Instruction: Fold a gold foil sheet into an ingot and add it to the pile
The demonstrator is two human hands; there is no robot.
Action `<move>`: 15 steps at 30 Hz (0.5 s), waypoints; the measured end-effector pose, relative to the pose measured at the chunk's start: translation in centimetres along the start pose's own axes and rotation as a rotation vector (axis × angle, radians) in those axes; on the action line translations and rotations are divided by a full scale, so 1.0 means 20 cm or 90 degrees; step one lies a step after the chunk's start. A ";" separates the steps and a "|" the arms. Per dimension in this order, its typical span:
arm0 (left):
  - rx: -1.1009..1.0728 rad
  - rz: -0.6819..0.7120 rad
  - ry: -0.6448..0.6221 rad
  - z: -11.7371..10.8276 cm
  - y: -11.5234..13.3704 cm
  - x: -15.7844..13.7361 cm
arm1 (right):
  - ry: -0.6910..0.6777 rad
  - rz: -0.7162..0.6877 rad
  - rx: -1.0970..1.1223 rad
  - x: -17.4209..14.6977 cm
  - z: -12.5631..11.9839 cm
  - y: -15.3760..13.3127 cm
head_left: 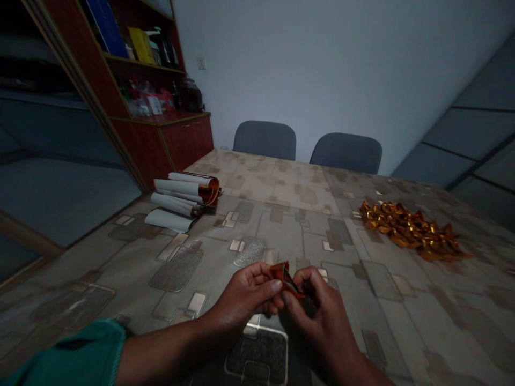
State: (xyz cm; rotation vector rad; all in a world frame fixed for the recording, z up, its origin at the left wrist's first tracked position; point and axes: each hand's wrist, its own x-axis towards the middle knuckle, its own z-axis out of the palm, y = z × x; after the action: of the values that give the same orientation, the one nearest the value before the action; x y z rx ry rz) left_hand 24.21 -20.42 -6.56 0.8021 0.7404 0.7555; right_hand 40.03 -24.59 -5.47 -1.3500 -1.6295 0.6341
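Note:
Between my two hands, above the near part of the table, is a small piece of folded gold-orange foil paper [279, 271]. My left hand [253, 289] pinches it from the left, thumb on top. From the right, my right hand [316, 308] grips its lower right edge between thumb and fingers. The piece looks partly opened, with a dark hollow in its middle. A cluster of shiny gold folded foil pieces [406, 228] lies on the table at the right. Loosely rolled sheets [177, 203], white outside and gold-orange inside, rest at the left.
A patterned cloth [293, 198] covers the table. Two grey chairs [264, 139] stand at its far side, against a pale wall [322, 64]. At the back left is a red-brown cabinet [187, 142] with bottles and bags on its shelves.

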 end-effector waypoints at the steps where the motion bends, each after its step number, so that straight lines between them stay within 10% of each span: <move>1: 0.000 0.000 0.001 0.00 0.00 0.00 | -0.007 0.006 0.007 0.00 0.00 0.00; 15: -0.051 -0.045 -0.075 -0.04 0.02 0.01 | -0.172 0.138 0.473 0.01 -0.07 0.05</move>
State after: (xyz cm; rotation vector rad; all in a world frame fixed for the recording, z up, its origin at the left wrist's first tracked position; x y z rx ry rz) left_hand 23.51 -19.79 -6.58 0.7375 0.6261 0.6657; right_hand 41.73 -24.38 -5.68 -0.9066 -1.2436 1.4337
